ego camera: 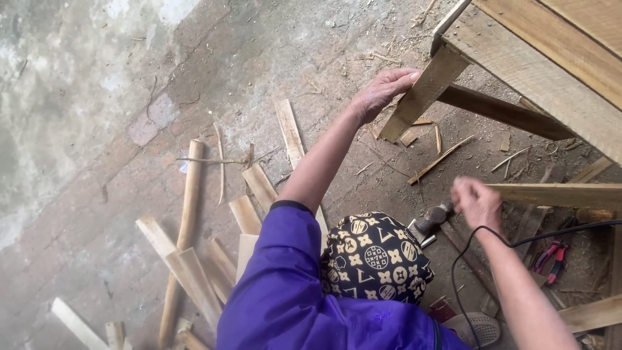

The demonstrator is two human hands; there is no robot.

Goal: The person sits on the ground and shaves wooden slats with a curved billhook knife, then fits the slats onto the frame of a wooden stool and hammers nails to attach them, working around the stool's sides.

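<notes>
My left hand (382, 91) reaches forward and grips the slanted leg (424, 94) of a rough wooden frame (551, 58) at the upper right. My right hand (476, 202), blurred, closes on the near end of a flat wooden slat (560, 194) that runs off to the right. On the ground just left of that hand lies a hammer (431, 219). A purple sleeve covers my left upper arm, and my knee in black and cream patterned cloth (376, 259) sits below it.
Several scrap slats and a round stick (188, 214) litter the brick floor at lower left. A black cable (518, 241) loops past my right forearm. Red-handled pliers (551, 259) lie at the right, among chips and sawdust. A brace (505, 111) crosses under the frame.
</notes>
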